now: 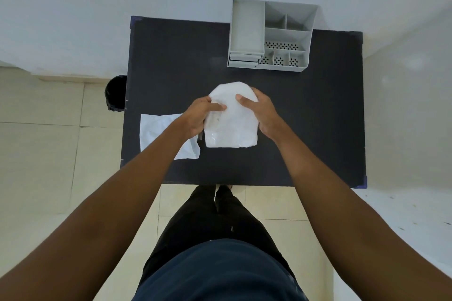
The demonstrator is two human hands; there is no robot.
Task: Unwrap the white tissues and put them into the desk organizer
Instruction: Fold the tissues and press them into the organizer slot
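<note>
A thick stack of white tissues (231,122) sits in the middle of the black table (318,129), its far end bent upward. My left hand (199,116) grips its left side with the thumb on top. Gripping the stack's right side is my right hand (263,112), thumb also on top. A thin clear film seems to cover the near end of the stack. The grey desk organizer (247,29) stands at the far edge of the table, with one long compartment on the left and several small ones on the right, all bare.
A flat white wrapper (156,132) lies on the table's left edge, partly under my left forearm. A black bin (116,93) stands on the tiled floor left of the table. White walls rise behind and to the right.
</note>
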